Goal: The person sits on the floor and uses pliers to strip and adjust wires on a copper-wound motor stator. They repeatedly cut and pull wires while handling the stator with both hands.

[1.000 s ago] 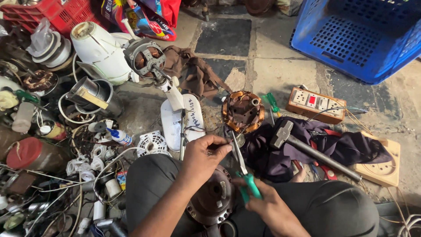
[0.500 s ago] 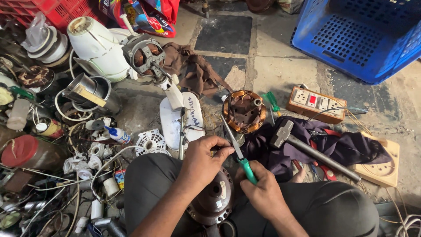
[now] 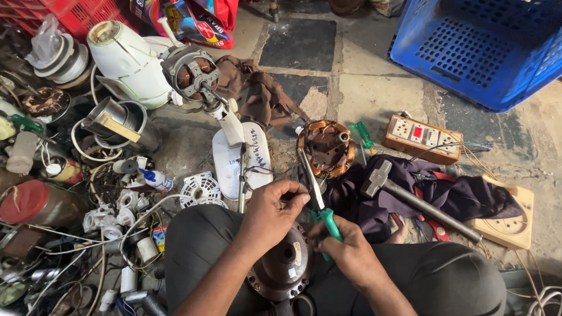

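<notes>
A round brown motor housing [image 3: 285, 266] rests in my lap between my knees. My left hand [image 3: 270, 213] sits on its upper rim with the fingertips pinched together near the tool's metal jaws. My right hand [image 3: 345, 250] grips the green handles of long-nose pliers [image 3: 316, 196], whose tip points up and away from me. Just beyond the tip lies a copper-wound motor stator [image 3: 326, 147] on the stone floor.
A hammer [image 3: 410, 196] lies on dark purple cloth [image 3: 462, 196] at my right. A wooden switch board [image 3: 422, 138] and blue plastic crate [image 3: 486, 50] are beyond. A white fan body [image 3: 132, 58], cans, wires and small white parts crowd the left.
The pliers have tilted slightly and my left fingers have closed in nearer their jaws. Both hands have stayed over the housing.
</notes>
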